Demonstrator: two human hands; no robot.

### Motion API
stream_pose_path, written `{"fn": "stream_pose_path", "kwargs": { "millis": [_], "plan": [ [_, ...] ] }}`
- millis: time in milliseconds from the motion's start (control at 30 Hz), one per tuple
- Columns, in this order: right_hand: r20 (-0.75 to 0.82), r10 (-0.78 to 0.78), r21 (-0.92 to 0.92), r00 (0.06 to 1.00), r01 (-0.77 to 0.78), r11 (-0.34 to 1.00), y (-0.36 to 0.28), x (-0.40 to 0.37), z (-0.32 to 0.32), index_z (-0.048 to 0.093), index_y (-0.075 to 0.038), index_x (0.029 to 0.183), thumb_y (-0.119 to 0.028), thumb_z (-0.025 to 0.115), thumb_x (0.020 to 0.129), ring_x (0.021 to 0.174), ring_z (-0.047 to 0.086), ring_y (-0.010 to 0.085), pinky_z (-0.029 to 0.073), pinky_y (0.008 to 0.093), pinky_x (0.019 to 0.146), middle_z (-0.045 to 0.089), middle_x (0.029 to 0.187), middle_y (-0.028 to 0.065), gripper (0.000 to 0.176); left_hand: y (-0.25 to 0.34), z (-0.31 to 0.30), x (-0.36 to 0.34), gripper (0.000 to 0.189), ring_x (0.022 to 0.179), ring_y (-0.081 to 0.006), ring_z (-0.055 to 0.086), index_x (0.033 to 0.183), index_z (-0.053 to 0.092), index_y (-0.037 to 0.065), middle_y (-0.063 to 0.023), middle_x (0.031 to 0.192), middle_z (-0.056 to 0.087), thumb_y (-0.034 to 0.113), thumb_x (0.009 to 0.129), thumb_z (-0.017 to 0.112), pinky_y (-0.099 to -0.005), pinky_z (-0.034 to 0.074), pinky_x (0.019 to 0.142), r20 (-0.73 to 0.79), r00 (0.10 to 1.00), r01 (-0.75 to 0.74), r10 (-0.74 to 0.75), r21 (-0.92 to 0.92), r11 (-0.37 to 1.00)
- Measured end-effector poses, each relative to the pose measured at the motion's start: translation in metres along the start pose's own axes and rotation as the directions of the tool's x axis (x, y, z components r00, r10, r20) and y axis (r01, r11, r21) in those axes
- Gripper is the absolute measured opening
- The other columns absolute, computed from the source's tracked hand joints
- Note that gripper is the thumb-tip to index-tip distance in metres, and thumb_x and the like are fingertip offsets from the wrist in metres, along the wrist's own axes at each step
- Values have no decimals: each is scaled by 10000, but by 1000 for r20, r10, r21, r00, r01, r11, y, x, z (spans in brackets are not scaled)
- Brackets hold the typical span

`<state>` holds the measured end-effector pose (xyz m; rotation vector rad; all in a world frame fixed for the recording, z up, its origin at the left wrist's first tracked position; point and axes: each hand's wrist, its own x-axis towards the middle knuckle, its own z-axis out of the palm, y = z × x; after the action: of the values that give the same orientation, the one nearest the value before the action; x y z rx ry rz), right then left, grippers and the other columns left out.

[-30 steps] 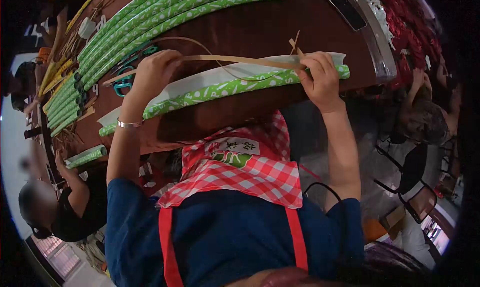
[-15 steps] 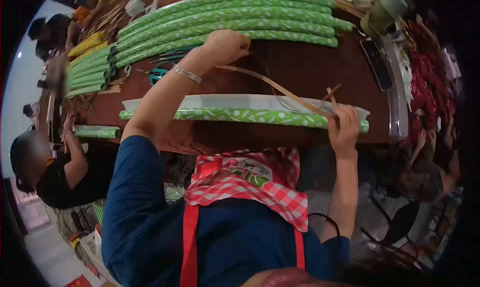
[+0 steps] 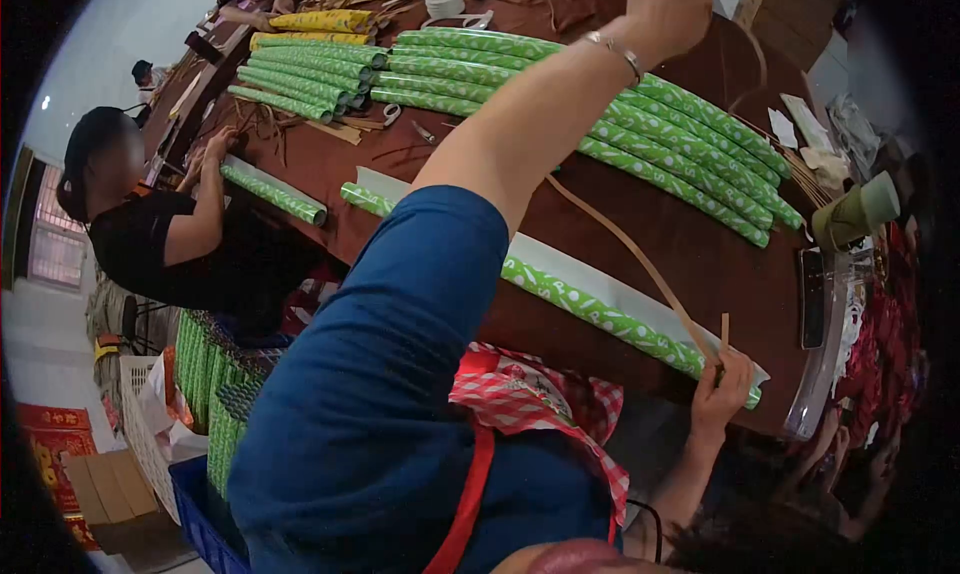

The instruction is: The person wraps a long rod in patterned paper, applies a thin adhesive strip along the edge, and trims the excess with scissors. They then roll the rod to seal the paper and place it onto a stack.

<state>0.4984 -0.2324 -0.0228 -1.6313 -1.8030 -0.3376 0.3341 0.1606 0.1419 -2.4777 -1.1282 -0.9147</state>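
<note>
My right hand (image 3: 722, 394) pinches a flat tan strip (image 3: 640, 256) at the right end of a partly rolled sheet of green patterned wrapping paper (image 3: 605, 312). The roll lies along the near table edge, its white inner side showing behind. From the right hand the strip arcs back over the table until my left forearm covers it; a short end stands up above the fingers. My left hand (image 3: 668, 19) is stretched far across the table, closed, wearing a bracelet at the wrist. A thin brown strand (image 3: 762, 59) curves close beside it. What its fingers hold I cannot tell.
Finished green rolls (image 3: 690, 164) lie beyond my arm, with shorter green rolls (image 3: 300, 79) and yellow rolls (image 3: 320, 21) at the left. A phone (image 3: 811, 299) and a cup (image 3: 860, 214) stand right. At left, a person handles another green roll (image 3: 272, 189).
My left hand has gone from near the middle of the table to far across it. The view has turned, and my right hand stays at the roll's right end with the strip.
</note>
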Motion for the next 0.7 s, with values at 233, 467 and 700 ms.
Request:
{"fn": "stream_pose_path", "kwargs": {
  "millis": [233, 467, 700],
  "plan": [
    [24, 49, 50, 999, -50, 998, -7, 6, -4, 569, 2, 1002, -153, 585, 922, 955, 551, 380, 462, 498, 808, 569, 1003, 175, 175, 49, 23, -46, 167, 848, -275, 681, 954, 667, 104, -96, 896, 690, 178, 835, 577, -411, 543, 668, 529, 841, -115, 109, -22, 993],
    [39, 100, 7, 994, -100, 995, -2, 0, 3, 570, 12, 987, -226, 587, 934, 955, 543, 386, 458, 507, 823, 564, 1011, 176, 244, 143, -41, -141, 360, 787, -314, 651, 866, 643, 73, -104, 849, 646, 425, 789, 646, -446, 506, 627, 361, 711, -304, 604, -617, 726],
    [-74, -22, 37, 997, 25, 999, 4, 0, 7, 560, 5, 1022, -270, 568, 951, 894, 549, 380, 452, 496, 764, 559, 968, 188, 284, 159, -52, -192, 406, 625, -335, 635, 734, 669, 104, -111, 640, 641, 499, 811, 622, -424, 480, 538, 392, 689, -157, 610, -741, 653]
  ]
}}
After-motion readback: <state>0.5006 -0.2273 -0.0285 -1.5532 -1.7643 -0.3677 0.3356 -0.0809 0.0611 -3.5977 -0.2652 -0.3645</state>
